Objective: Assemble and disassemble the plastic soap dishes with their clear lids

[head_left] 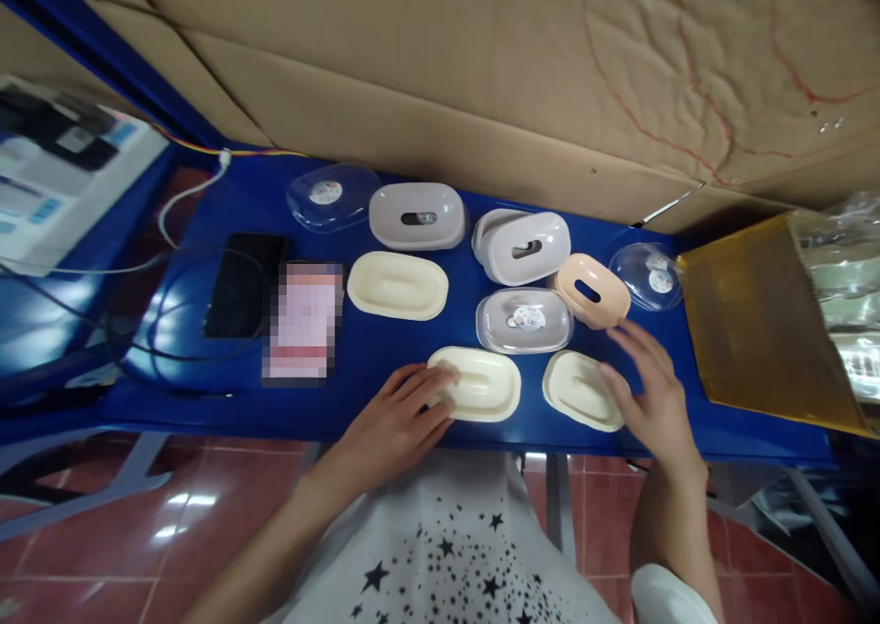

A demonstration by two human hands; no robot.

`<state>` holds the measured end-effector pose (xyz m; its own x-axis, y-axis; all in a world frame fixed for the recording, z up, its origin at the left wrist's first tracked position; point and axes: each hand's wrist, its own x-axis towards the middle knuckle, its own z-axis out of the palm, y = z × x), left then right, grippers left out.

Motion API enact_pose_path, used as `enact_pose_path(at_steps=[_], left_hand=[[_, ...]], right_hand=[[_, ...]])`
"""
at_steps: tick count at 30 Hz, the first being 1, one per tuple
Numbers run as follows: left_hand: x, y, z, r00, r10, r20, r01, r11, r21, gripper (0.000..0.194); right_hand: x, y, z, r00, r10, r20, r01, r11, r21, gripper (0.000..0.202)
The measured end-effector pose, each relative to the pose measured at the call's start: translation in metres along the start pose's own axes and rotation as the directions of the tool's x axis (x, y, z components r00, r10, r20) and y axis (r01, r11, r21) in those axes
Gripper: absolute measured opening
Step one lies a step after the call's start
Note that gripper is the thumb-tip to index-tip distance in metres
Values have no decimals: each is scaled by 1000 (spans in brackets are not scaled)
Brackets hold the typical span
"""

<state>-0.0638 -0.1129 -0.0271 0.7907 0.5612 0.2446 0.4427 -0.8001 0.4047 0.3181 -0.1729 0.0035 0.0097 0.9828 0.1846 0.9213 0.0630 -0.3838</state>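
Observation:
A cream oval dish (485, 390) lies near the table's front edge. My left hand (409, 418) has its fingers curled over the dish's left end. Beside it on the right is a second cream dish (581, 390), set at an angle. My right hand (650, 390) is open, its thumb at that dish's right end. The fingertips of this hand reach the front of a peach oval box (592, 290) with a slotted top. Behind the first dish sits a grey oval box under a clear lid (491, 322).
Slotted grey boxes (385, 225) and another cream dish (397, 285) stand farther back. Clear lids (636, 280) lie at both ends. A phone (302, 322), a black case (237, 285) and cables occupy the left. An open carton (749, 317) stands right; cardboard (412, 74) lines the back.

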Motion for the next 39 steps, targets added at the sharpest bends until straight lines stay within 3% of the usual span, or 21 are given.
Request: enact_pose_path(at_steps=[2,4,8,12,14,16,17,19,22,27,34,39], left_hand=[[-4,-1,-2,1000,-9,-9,9,1000,5,10],[-8,-1,-2,1000,-13,-23,13,1000,-4,10],[-12,2,-1,999,-19,-48,17,999,-41,11],[-15,3,-1,997,-31,-73,26,998,-58,22],[-16,1,-1,990,-41,-132,33,998,-60,35],[-18,-3,-1,978,-57,-202,42,996,-77,48],[-19,-5,-1,970,-66,-233,46,995,-91,55],[-23,-10,-2,959,-83,-272,51,991,-122,67],[-28,-14,-5,967,-81,-242,46,988,-146,76],[-28,-13,-3,992,-43,-121,29,993,-114,62],[-26,-14,3,982,-96,-162,81,992,-97,49],[-32,-15,3,985,-91,-146,77,992,-96,44]], right_hand=[[30,9,4,999,-28,-22,27,998,-58,62],[57,20,12,998,-62,31,65,994,-88,68],[83,40,19,994,-106,22,107,990,-96,47],[63,30,4,980,-101,-174,92,994,-56,26],[39,5,-4,941,-102,-324,88,994,-60,26],[13,-29,-6,898,-139,-418,141,990,-28,38],[0,-47,-2,891,-195,-409,205,979,-19,46],[-20,-80,12,896,-342,-283,362,932,20,57],[-36,-108,46,888,-435,-148,450,889,91,68],[-37,-108,83,879,-475,-40,476,868,140,59],[-25,-111,81,859,-512,19,506,853,126,44],[-28,-112,83,835,-549,26,545,833,89,44]])
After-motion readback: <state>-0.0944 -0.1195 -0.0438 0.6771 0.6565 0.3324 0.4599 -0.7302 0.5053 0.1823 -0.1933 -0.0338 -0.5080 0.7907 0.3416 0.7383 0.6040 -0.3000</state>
